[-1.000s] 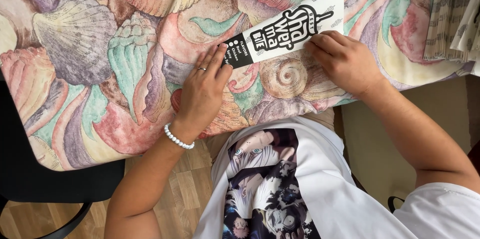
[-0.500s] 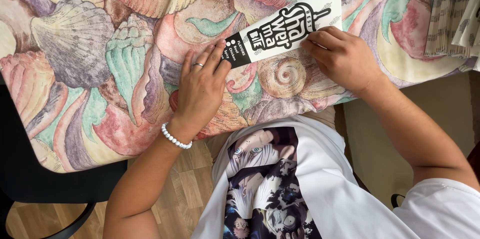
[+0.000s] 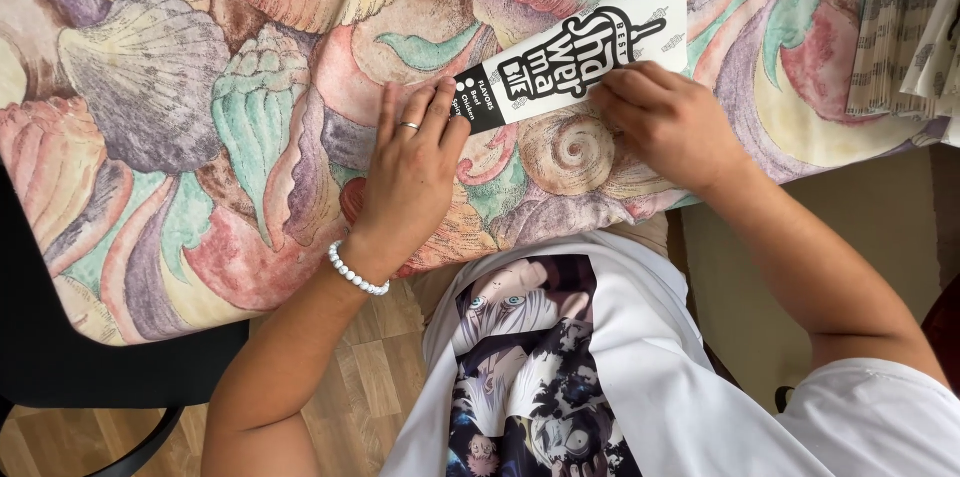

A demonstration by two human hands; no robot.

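Note:
A flat white paper sleeve with black print and a black end lies slanted on a table covered by a seashell-patterned cloth. My left hand lies flat on the cloth, fingers together, fingertips pressing the sleeve's black lower-left end. It wears a ring and a white bead bracelet. My right hand rests on the sleeve's lower edge near its middle, fingers curled down onto the paper.
A stack of folded printed paper sits at the table's right edge. A black chair stands at the lower left on a wooden floor. My white printed shirt fills the bottom centre.
Both hands have stayed on the sleeve with barely any shift. My right hand's fingers have slid slightly along the lower edge.

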